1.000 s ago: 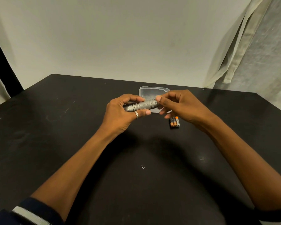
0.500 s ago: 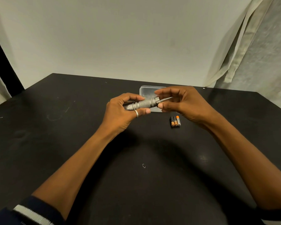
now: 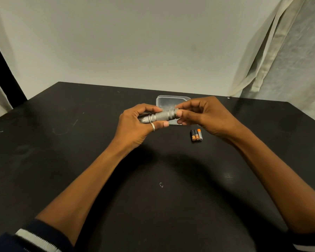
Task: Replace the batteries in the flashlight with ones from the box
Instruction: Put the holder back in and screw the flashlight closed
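Above a black desk (image 3: 80,160), the left hand (image 3: 135,126) grips a silver flashlight (image 3: 162,116); right hand (image 3: 204,115) fingers (image 3: 180,112) pinch its end, perhaps a cap. Three batteries (image 3: 196,135) lie near the far edge.

A silver-grey flashlight (image 3: 161,116) with a fine crosshatched grip pattern. Three batteries (image 3: 196,135) – black bodies with orange ends. A clear, colourless plastic box (image 3: 166,101) on a matte black table (image 3: 62,151). A silver ring (image 3: 153,126). Navy sleeve cuffs (image 3: 32,238) with a white stripe – pale off-white wall (image 3: 135,42) and cream curtain (image 3: 273,51).
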